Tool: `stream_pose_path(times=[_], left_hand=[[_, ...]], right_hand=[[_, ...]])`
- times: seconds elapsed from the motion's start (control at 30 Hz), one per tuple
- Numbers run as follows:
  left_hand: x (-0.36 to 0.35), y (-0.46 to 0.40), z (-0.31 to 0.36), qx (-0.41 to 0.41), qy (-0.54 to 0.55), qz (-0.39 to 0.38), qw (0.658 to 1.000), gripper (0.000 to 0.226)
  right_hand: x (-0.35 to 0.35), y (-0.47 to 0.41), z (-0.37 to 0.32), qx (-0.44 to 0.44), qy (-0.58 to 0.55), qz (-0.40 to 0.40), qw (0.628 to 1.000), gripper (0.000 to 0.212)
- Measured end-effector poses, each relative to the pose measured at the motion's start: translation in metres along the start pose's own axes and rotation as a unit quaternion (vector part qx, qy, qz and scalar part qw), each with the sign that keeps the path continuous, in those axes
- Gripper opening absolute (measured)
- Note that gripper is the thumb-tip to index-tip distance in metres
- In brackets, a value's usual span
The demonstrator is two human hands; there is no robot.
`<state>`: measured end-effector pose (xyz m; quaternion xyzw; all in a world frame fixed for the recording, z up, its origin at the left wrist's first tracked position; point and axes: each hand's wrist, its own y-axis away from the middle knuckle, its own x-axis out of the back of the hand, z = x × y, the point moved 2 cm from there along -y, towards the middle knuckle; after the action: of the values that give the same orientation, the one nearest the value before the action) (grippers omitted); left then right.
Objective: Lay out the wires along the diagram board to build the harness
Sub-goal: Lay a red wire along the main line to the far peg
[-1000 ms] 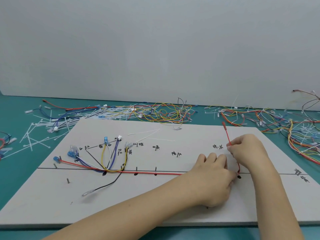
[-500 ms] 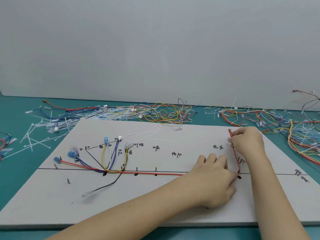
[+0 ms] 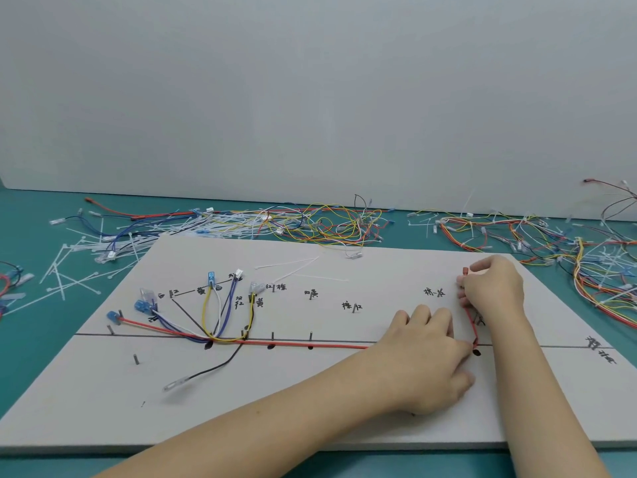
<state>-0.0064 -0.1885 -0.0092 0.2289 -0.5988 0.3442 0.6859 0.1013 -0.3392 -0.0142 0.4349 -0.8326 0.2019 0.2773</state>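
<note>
From the head camera we see the left hand pressing the red wire onto the diagram board — fingers curled over it at the bend, while the right hand pinches the wire's upturned end.

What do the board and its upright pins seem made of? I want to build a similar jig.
Diagram board: matte pale grey sheet, thin edge, hand-inked marks; maybe foam or plastic board, can't tell. Pins: slim, dark, slightly shiny, likely metal nails. Red wire: glossy, probably plastic-insulated.
</note>
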Motion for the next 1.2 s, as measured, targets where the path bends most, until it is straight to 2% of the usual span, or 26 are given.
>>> stream_pose_path(times=[0.17, 0.4, 0.57, 0.67, 0.83, 0.93, 1.0, 1.13, 1.2], left_hand=[[-0.002, -0.001, -0.001, 0.003, 0.007, -0.008, 1.0, 0.04], [0.0, -0.001, -0.008, 0.005, 0.093, -0.015, 0.996, 0.04], [0.011, 0.01, -0.017, 0.01, 0.205, 0.032, 0.978, 0.033], [0.022, 0.023, -0.035, 0.027, 0.193, 0.078, 0.978, 0.031], [0.042, 0.049, -0.086, 0.093, 0.154, 0.12, 0.976, 0.024], [0.058, 0.067, -0.131, 0.148, 0.107, 0.159, 0.97, 0.014], [0.065, 0.082, -0.161, 0.183, 0.088, 0.188, 0.961, 0.004], [0.064, 0.115, -0.21, 0.262, 0.075, 0.19, 0.943, 0.022], [0.063, 0.129, -0.229, 0.293, 0.064, 0.204, 0.932, 0.026]], right_hand=[[0.0, -0.002, 0.001, 0.021, 0.018, 0.014, 1.0, 0.006], [0.001, -0.005, 0.004, 0.037, 0.061, 0.003, 0.997, 0.011], [0.001, 0.0, 0.003, 0.047, 0.08, -0.016, 0.996, 0.012], [0.003, 0.004, -0.001, 0.063, 0.076, -0.002, 0.995, 0.016], [0.009, 0.014, -0.014, 0.106, 0.007, 0.031, 0.994, 0.022], [0.0, 0.03, -0.027, 0.148, -0.012, -0.024, 0.989, 0.01], [-0.011, 0.045, -0.037, 0.184, -0.005, -0.099, 0.978, 0.015], [-0.037, 0.075, -0.048, 0.221, 0.061, -0.259, 0.938, 0.037], [-0.044, 0.085, -0.05, 0.236, 0.099, -0.286, 0.923, 0.041]])
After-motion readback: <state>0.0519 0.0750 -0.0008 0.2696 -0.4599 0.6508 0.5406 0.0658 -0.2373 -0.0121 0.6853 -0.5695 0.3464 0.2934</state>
